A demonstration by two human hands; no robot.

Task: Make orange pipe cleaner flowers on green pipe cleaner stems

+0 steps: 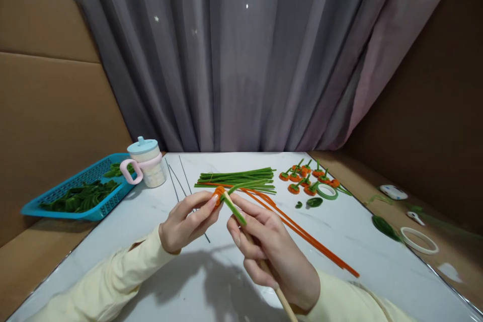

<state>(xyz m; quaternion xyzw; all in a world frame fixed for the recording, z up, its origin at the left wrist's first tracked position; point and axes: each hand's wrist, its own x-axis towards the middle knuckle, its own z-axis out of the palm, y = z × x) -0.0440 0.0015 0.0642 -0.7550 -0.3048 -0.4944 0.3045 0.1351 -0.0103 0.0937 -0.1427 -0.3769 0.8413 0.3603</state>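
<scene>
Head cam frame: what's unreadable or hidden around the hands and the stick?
- Wooden stick: upper part hidden inside the right hand; lower end cut by the bottom edge.
- Orange coil: mostly covered by left hand fingertips.
- Green pipe cleaner: its attachment to the coil is too small to tell.
- Blue tray: green contents blurred.

We have one view only, from a camera worn on the head, looking forward and down across the surface (211, 271). It sits close over the near edge, both forearms entering from below, and faces the far curtain (241, 55). Cardboard walls (49, 90) close the left and right sides.
</scene>
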